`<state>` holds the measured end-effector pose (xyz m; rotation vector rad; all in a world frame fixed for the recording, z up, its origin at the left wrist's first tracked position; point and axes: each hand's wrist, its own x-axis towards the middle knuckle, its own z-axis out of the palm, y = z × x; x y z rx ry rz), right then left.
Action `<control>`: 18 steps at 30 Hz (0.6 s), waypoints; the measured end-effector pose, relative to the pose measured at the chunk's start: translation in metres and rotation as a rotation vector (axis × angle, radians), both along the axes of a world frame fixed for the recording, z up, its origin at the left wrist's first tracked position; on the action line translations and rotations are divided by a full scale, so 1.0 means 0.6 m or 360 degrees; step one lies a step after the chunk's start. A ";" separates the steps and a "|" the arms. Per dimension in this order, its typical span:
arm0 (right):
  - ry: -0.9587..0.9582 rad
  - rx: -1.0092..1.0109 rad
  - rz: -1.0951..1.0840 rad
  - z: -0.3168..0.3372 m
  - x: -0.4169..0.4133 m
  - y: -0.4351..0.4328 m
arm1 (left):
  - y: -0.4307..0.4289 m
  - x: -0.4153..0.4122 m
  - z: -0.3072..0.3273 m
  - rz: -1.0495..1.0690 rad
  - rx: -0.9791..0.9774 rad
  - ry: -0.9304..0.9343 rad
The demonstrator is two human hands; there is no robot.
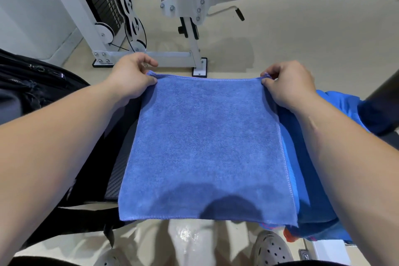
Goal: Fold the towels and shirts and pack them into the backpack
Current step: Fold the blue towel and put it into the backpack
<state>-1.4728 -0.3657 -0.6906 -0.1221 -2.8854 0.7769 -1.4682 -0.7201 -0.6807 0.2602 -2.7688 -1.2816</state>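
Observation:
A blue towel (205,147) lies spread flat in front of me, its near edge hanging toward my feet. My left hand (131,75) pinches its far left corner. My right hand (287,84) pinches its far right corner. Under the towel's right side lies a brighter blue garment (336,101), bunched up toward the right. A black backpack (32,84) sits at the left, partly behind my left forearm; its opening is hard to make out.
A white gym machine (190,6) with a black padded seat and a weight stack stands on the beige floor just beyond the towel. My feet in perforated clogs (272,248) show below the towel's near edge. A dark object sits at the right edge.

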 end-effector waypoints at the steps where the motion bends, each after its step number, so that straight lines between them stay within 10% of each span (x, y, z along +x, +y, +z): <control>1: 0.0019 0.0022 0.0010 0.008 -0.005 -0.006 | 0.002 -0.004 0.005 0.0035 0.0014 0.0029; 10: 0.0182 -0.0417 0.0000 0.097 0.002 -0.007 | 0.004 0.020 0.074 0.0202 0.0057 0.0149; 18: 0.0024 -0.0069 0.0331 0.152 0.164 0.012 | 0.001 0.188 0.147 -0.0166 -0.0930 0.0245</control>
